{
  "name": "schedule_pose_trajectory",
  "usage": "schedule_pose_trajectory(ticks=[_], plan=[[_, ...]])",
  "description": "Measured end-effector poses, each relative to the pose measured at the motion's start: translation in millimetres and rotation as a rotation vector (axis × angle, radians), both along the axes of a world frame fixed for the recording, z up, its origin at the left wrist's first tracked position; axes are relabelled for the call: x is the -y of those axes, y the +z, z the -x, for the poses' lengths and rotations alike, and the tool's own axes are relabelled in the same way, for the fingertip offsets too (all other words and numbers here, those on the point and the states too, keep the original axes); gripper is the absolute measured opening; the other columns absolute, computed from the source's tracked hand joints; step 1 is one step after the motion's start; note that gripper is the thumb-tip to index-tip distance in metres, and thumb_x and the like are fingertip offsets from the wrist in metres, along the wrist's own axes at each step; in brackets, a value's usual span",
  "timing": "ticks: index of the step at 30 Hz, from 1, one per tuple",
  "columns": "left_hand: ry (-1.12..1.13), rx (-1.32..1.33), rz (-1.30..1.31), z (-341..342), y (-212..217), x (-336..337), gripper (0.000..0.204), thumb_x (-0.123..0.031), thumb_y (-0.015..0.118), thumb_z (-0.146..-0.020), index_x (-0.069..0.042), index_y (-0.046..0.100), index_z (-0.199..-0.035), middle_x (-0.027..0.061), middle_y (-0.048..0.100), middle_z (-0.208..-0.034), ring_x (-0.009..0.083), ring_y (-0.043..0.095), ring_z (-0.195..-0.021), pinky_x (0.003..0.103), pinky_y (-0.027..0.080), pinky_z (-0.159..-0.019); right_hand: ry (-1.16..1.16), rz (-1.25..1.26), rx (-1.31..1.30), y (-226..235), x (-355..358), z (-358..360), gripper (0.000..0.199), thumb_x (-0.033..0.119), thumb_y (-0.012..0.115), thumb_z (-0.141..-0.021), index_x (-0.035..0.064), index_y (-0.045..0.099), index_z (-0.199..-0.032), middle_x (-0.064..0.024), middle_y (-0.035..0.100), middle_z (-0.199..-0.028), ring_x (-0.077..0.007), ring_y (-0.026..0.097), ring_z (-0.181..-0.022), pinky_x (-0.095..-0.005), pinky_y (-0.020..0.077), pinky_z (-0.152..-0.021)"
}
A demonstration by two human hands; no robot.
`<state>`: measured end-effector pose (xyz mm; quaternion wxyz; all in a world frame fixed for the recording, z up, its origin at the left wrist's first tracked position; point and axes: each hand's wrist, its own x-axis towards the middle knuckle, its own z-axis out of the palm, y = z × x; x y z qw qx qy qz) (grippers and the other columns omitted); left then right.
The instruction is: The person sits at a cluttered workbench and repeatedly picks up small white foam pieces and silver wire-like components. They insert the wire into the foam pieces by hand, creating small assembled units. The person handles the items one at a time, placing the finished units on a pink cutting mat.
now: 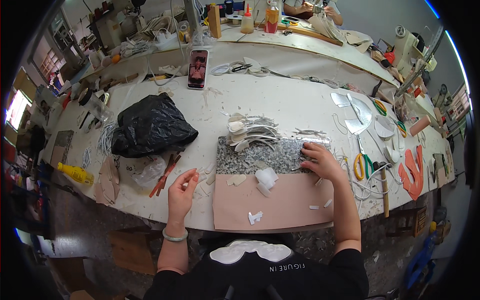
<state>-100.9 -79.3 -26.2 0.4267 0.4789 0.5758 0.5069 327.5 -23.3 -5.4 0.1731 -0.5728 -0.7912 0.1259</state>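
Observation:
My right hand [322,161] rests with its fingers spread at the right end of a grey speckled stone slab [280,159]; nothing shows in its grip. My left hand [182,192] hovers left of the slab, its fingers loosely bent and thumb apart, with no object visible in it. Small pale strips [205,188] lie beside it. On the slab's far left sits a bundle of white and silver strap-like pieces [252,131]. A pinkish-tan sheet [272,202] spreads toward me from the slab, bearing a crumpled white piece [266,179], cream pieces [236,179] and white scraps [255,217].
A black plastic bag [152,125] and reddish strips [165,176] lie left. Yellow-and-green-handled scissors [362,162], a hammer [384,190], white cord and orange-red cutouts [412,175] are at right. A phone [198,70] stands at the back; another person's hands [322,9] are beyond.

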Motion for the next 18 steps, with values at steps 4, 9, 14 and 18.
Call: schedule_pose_trajectory(ticks=[4,9,14,18], plan=[[-0.034,-0.131,0.043,-13.7,0.2,-8.4,0.026,-0.016,0.068,-0.09,-0.003,0.067,-0.112,0.0042,0.069,-0.094,0.0045,0.055,-0.069,0.019,0.041,-0.057,0.025,-0.197,-0.101,-21.5,17.0,-8.3,0.025,0.021,0.075,-0.076,0.0089,0.073,-0.098,-0.0044,0.066,-0.116,-0.0267,0.055,-0.109,-0.0352,0.0459,-0.092],[-0.26,-0.356,-0.179,-58.7,13.4,-13.6,0.029,-0.016,0.07,-0.085,-0.003,0.068,-0.11,0.0066,0.067,-0.093,0.0147,0.055,-0.077,0.026,0.045,-0.068,-0.044,-0.397,-0.166,-1.0,18.2,3.2,0.018,0.018,0.078,-0.073,0.0096,0.074,-0.088,-0.0001,0.071,-0.095,-0.0208,0.052,-0.077,-0.0313,0.0475,-0.072],[-0.415,-0.566,-0.367,-90.3,13.1,-23.4,0.03,-0.016,0.072,-0.081,-0.005,0.069,-0.109,0.0096,0.064,-0.103,0.0257,0.05,-0.103,0.034,0.044,-0.088,-0.139,-0.577,-0.128,34.3,21.6,11.7,0.011,0.017,0.075,-0.077,0.0093,0.071,-0.083,0.0011,0.069,-0.075,-0.0195,0.048,-0.065,-0.0309,0.0421,-0.061],[-0.311,-0.664,-0.398,-82.1,11.9,-27.8,0.028,-0.016,0.071,-0.083,-0.004,0.069,-0.108,0.0091,0.063,-0.103,0.0262,0.049,-0.104,0.036,0.04,-0.092,-0.14,-0.694,-0.155,52.9,36.4,17.9,0.009,0.011,0.069,-0.084,0.0057,0.068,-0.091,0.0006,0.066,-0.069,-0.0179,0.053,-0.065,-0.0302,0.0396,-0.057]])
